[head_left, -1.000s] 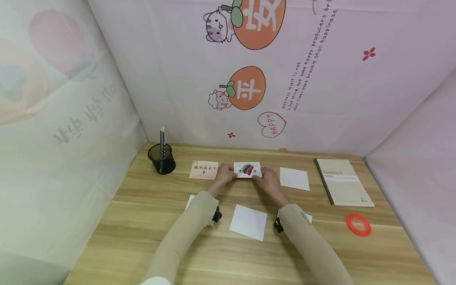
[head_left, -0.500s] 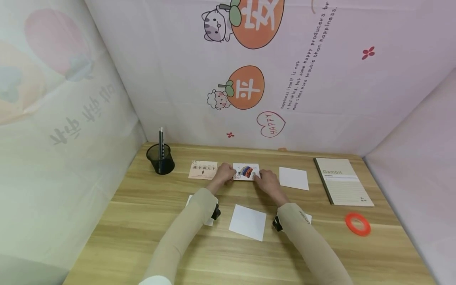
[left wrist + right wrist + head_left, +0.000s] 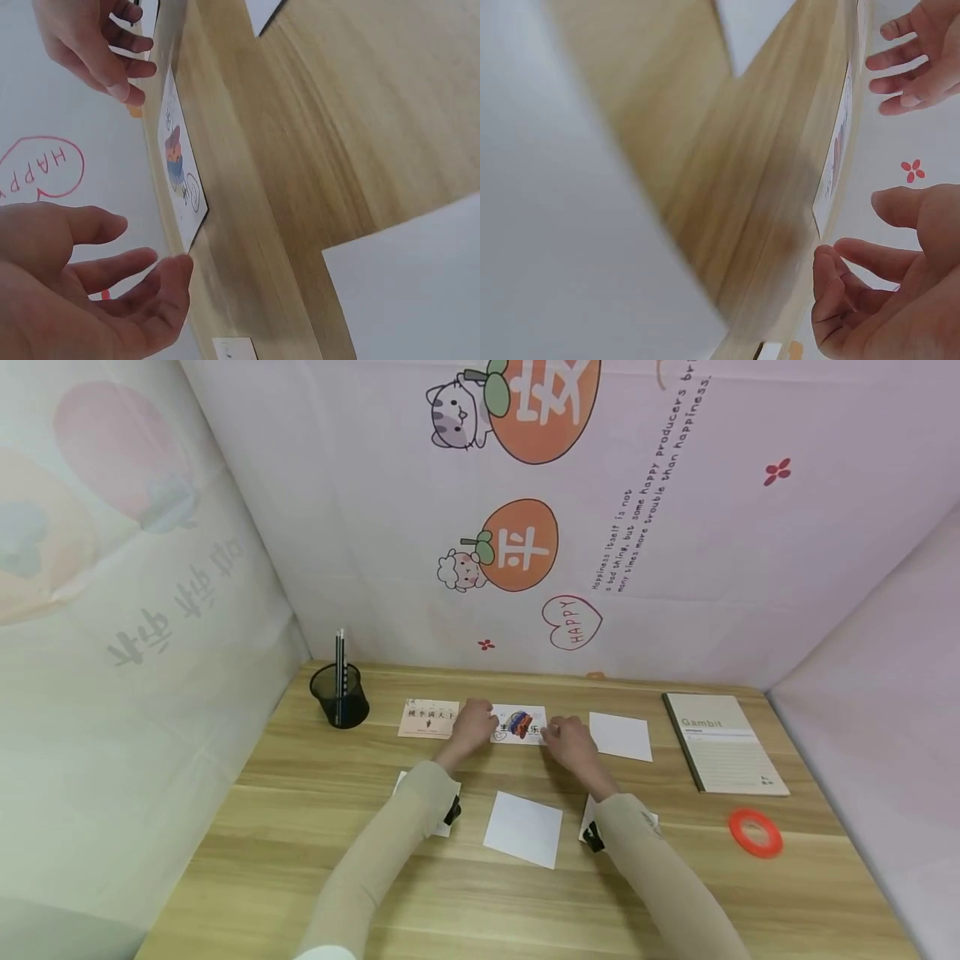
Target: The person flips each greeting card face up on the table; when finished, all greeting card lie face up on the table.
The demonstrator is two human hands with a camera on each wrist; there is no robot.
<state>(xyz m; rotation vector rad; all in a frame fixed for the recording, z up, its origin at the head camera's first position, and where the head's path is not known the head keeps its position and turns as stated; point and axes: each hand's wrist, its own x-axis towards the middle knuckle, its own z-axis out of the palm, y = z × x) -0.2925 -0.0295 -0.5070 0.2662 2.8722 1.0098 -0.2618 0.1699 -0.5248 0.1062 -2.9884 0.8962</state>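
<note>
Fingers of the left hand (image 3: 474, 724) and right hand (image 3: 570, 742) are loosely bent, thumbs away from fingertips, neither holding anything. They're at opposite ends of the birthday-type printed card (image 3: 517, 724); tips right beside its edges, can't tell if there's light contact. Card lies flat on the bench (image 3: 247, 827), far row, middle slot, lettering facing the person. My read: one hand per end keeps the card square, and flat on wood it needs no grip. Peach card (image 3: 423, 718) sits left of it, blank white card (image 3: 621, 737) right and slightly skewed, gaps between, so probably spaced so each stays separate. Nearer row: white card (image 3: 523, 829) in the middle, tilted, plus a left card (image 3: 442, 829) and a right card (image 3: 588, 814) mostly under the sleeves, faces unclear. Outer stuff looks parked off to the sides to leave reach: mesh cup (image 3: 341, 697) far left, keeping the pencils (image 3: 341, 652) standing; notebook (image 3: 723, 743) and orange tape roll (image 3: 738, 837) flat at right.
</note>
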